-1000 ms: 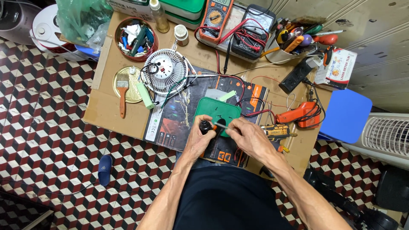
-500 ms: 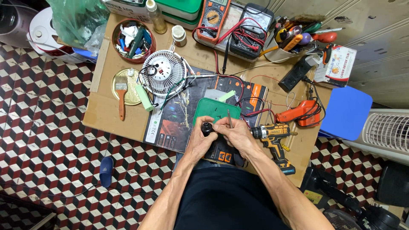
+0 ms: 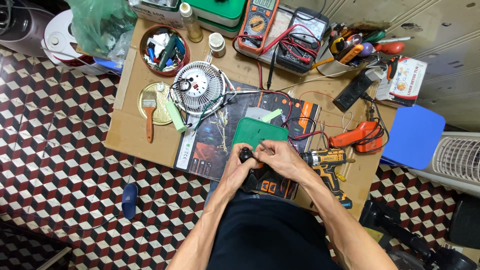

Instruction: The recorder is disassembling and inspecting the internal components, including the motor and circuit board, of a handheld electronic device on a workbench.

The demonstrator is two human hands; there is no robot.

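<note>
Black and small, the rounded part sits pinched in the fingers of the left hand, at the near edge of the cardboard-covered table, just in front of the person's body. It looks like a dark cylinder or knob with a shiny top; finer detail is too small to tell. The right hand lies just to its right, touching or nearly touching the left one, its fingers closed around a thin metal tool whose long axis runs up and to the left, with the tip pointing toward the black part. The left hand is therefore the one on the part, and the right comes at it from the side. Just beyond the hands lies a green square lid on a dark printed box. A yellow-and-black cordless drill rests just right of the right wrist, and an orange tool lies farther right. Farther off stand a small white fan, a paintbrush on a gold tin lid, a round bowl of odds and ends, and two multimeters at the far edge.
</note>
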